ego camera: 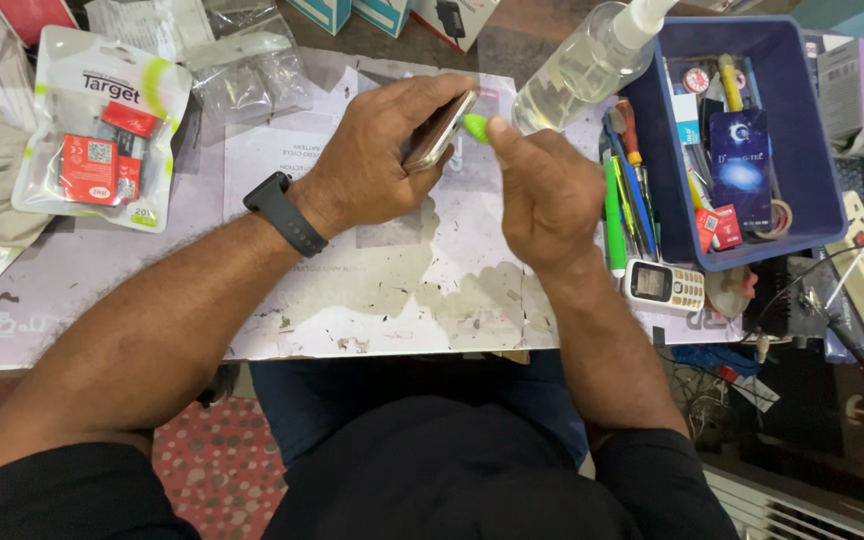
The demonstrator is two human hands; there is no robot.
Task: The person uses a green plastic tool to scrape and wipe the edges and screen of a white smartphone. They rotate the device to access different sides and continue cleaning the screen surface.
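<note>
Gripping a slim phone [439,130] on edge in the left hand [382,160], fingers closed round it, above the bench's far edge; right hand [542,190] pinching a green pick [475,126] against it. Probably light, rigid, slippery, fragile; best held by the sides.

bright, even light | soft shadows | sharp | slight edge distortion

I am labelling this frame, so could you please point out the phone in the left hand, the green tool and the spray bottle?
phone [439,131], head view, on its long side edge above the fingers.
green tool [475,126], head view, on its tip beside the phone.
spray bottle [580,70], head view, on its clear body.
</note>
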